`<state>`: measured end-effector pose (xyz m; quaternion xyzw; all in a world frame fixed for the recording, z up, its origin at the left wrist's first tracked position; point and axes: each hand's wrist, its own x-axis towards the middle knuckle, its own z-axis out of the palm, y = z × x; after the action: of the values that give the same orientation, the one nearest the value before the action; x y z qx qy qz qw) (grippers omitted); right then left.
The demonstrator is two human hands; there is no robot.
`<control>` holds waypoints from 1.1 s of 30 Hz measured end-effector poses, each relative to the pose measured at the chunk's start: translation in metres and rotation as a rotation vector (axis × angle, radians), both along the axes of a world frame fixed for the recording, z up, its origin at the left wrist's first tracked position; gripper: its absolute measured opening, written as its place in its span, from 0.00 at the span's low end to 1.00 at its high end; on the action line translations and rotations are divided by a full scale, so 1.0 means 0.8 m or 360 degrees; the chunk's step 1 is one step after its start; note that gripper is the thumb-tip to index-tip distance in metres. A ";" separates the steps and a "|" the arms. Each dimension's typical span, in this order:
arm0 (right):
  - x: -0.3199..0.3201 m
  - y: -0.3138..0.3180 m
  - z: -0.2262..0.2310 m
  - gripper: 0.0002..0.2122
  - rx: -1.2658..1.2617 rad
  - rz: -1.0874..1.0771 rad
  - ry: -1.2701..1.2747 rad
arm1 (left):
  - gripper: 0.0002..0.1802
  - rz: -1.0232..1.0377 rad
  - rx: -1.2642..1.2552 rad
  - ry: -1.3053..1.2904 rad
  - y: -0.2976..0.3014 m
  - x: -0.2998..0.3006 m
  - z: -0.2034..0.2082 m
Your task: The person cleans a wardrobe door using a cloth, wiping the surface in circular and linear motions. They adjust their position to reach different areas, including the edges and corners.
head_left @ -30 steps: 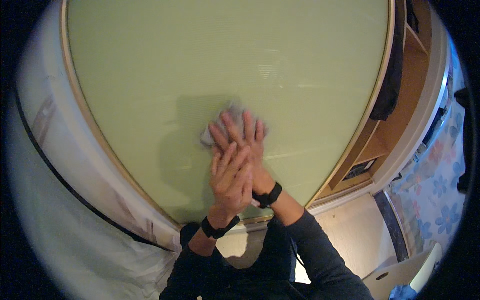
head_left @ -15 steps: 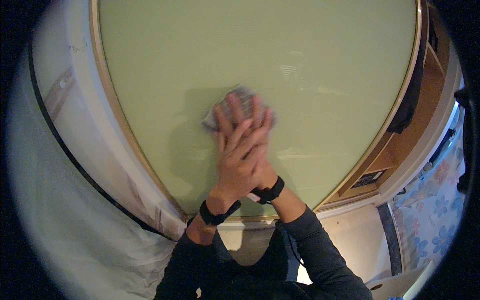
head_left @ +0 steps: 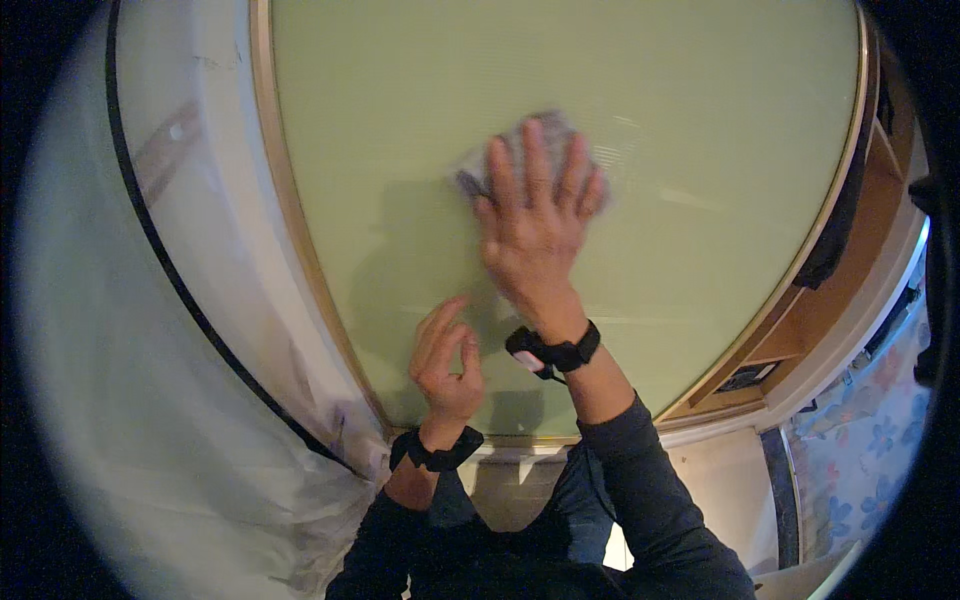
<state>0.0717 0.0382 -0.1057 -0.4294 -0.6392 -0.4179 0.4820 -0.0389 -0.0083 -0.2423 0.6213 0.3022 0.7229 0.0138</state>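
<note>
My right hand (head_left: 540, 225) lies flat with fingers spread on a grey cloth (head_left: 560, 128), pressing it against a pale green glassy panel (head_left: 430, 90). The cloth's edges show beyond the fingertips, while the palm hides the rest. Lower and to the left, my left hand (head_left: 445, 370) hovers near the panel's near edge, away from the cloth. Its fingers are loosely bent and apart from the thumb, with nothing in them. Black bands circle both wrists.
A light wooden frame (head_left: 300, 215) borders the panel. Along the left hangs translucent plastic sheeting (head_left: 215, 440) with a black strip (head_left: 180, 270). Wooden shelves (head_left: 785, 330) line the right side, holding a dark cloth-like item (head_left: 835, 240). Beyond them is a flower-patterned covering (head_left: 870, 440).
My left hand has come off the back of my right hand and drawn back toward me. My right hand has slid the cloth farther away from me across the panel.
</note>
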 end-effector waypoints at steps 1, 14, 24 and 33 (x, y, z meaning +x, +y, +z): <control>-0.019 0.004 0.003 0.24 0.0023 0.0044 -0.0044 | 0.04 0.0030 -0.0005 -0.0067 0.001 -0.010 -0.004; -0.063 -0.018 -0.031 0.24 -0.0132 0.0098 -0.0081 | 0.04 0.0279 0.0081 -0.0076 -0.020 -0.053 0.009; -0.116 -0.002 -0.115 0.23 -0.0394 0.0395 -0.0528 | 0.06 0.0394 -0.0006 -0.0311 -0.018 -0.087 -0.011; -0.154 0.033 0.012 0.22 0.0043 0.0534 -0.0310 | 0.07 0.0442 0.0013 -0.0281 -0.017 -0.092 -0.018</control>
<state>-0.0518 0.0647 -0.0963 -0.2678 -0.7398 -0.3799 0.4865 -0.1128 -0.0222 -0.2567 0.5077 0.3797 0.7709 -0.0623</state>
